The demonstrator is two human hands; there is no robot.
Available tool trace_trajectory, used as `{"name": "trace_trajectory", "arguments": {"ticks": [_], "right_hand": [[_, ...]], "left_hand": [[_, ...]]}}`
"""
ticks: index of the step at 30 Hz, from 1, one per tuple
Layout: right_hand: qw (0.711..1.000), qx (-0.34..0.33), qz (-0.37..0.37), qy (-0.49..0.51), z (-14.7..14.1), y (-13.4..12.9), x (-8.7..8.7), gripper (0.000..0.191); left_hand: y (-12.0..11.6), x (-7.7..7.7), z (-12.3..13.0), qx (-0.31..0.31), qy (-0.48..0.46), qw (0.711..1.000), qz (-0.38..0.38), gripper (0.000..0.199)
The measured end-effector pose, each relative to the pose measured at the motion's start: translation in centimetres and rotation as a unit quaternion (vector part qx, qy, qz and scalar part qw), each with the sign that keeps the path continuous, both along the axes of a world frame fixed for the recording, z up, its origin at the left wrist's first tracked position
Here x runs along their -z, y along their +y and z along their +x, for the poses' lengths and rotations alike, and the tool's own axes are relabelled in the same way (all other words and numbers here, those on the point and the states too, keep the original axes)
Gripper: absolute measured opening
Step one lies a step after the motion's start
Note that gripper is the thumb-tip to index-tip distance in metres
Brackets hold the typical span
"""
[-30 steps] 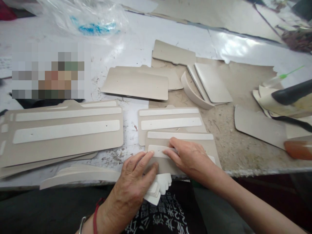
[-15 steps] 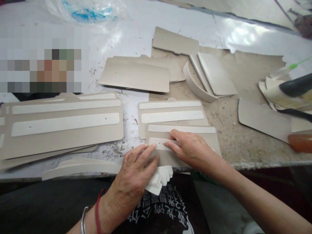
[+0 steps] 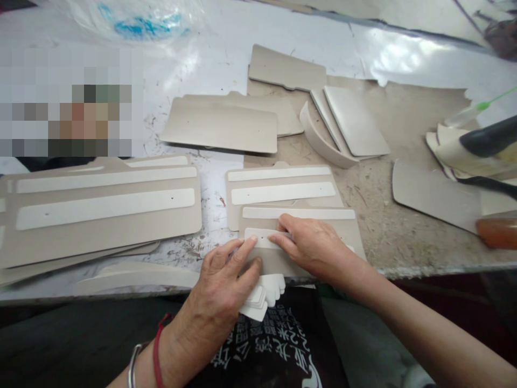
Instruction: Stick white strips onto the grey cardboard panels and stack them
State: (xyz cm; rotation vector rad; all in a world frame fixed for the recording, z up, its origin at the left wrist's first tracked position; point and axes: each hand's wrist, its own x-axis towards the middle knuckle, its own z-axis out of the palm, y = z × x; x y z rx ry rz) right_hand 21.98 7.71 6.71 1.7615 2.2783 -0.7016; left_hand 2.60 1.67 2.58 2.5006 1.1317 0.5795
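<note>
A beige panel point(image 3: 258, 264) lies at the table's front edge, with one white strip point(image 3: 315, 214) along its top and a second, holed white strip point(image 3: 252, 237) lower down. My right hand point(image 3: 315, 242) is closed at the lower strip, thumb and index finger on it, covering its right part. My left hand point(image 3: 226, 280) touches that strip's left end with a fingertip. Under its palm and curled fingers it holds a bundle of loose white strips point(image 3: 141, 276), whose other ends point(image 3: 272, 285) fan out over the table edge.
To the left lies a pile of beige panels point(image 3: 100, 229) bearing white strips. Another such panel point(image 3: 238, 213) sits just behind the one in work. Plain panels point(image 3: 222, 126) and a curved strip point(image 3: 327, 140) lie farther back. At right are an orange handle point(image 3: 496, 233) and a black handle point(image 3: 488, 140).
The view has shifted very slightly. Both hands keep almost the same place on the lower strip, and the panels have not visibly moved.
</note>
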Motion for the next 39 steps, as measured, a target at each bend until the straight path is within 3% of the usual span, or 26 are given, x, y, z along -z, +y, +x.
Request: {"name": "trace_trajectory", "arguments": {"ticks": [19, 27, 39], "right_hand": [[1.0, -0.009, -0.01, -0.022, -0.13, 0.39, -0.13, 0.02], [0.999, -0.009, -0.02, -0.033, -0.37, 0.36, -0.47, 0.019], [0.999, -0.009, -0.024, -0.021, -0.29, 0.22, -0.63, 0.018]], "left_hand": [[0.04, 0.27, 0.23, -0.003, -0.007, 1.0, 0.028, 0.026], [0.34, 0.45, 0.7, 0.029, -0.025, 0.997, 0.073, 0.023], [0.4, 0.21, 0.73, 0.05, -0.018, 0.995, 0.082, 0.027]]}}
